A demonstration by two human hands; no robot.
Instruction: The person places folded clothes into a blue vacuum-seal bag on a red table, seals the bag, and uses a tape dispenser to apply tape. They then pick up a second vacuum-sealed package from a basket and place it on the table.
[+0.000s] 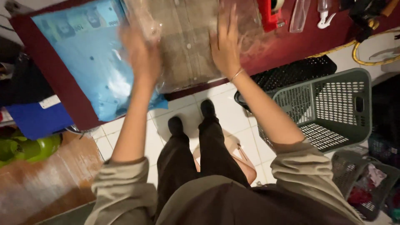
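- Head view: both your arms were stretched forward over the dark red table [50, 79], sleeves pushed up to the elbows.
- Your left hand [141, 54] was blurred, pressed down on the near left part of the bagged shirt [187, 46]; whether its fingers curled round the plastic, you couldn't tell.
- Your right hand [226, 43] lay flat, palm down, fingers spread wide and pointing away from you, gripping nothing.
- The bagged shirt, a brownish buttoned garment in a clear sleeve, lay flat on the table between your hands, its long axis and button row running away from you.
- Just left of it lay a light blue packed shirt [91, 62].
- A grey-green basket [333, 108] stood on the floor to your right.
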